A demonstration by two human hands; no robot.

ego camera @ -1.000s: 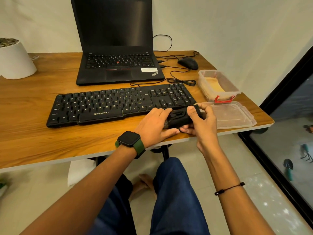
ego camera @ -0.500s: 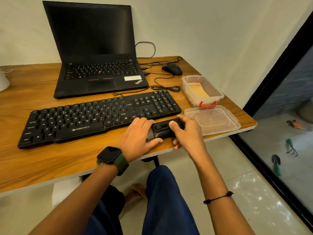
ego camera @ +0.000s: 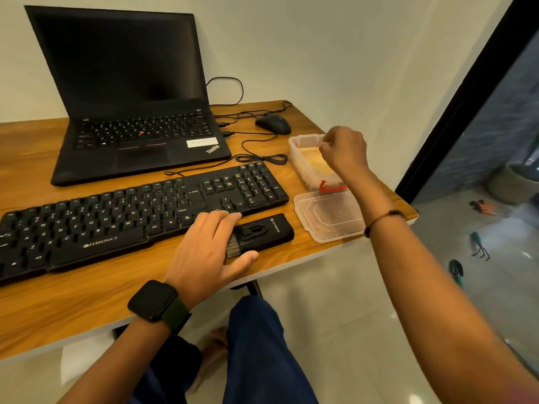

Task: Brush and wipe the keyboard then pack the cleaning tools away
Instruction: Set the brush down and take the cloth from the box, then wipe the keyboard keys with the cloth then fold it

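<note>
Keyboard (ego camera: 140, 217) cleaning looks unfinished to me: left grip (ego camera: 210, 246) lies flat on the brush kit (ego camera: 259, 233), right grip (ego camera: 344, 148) curled above the box (ego camera: 303, 167), maybe pinching something, I cannot tell

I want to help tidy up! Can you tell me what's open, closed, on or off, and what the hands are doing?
Laptop: lid open, screen dark.
Plastic box: open, yellowish cloth inside.
Box lid: off, flat on the desk beside the box.
Brush tool: lying on the desk, bristles out.
Left hand: resting on the brush tool's bristle end.
Right hand: over the box, fingers curled; anything pinched is too small to tell.
</note>
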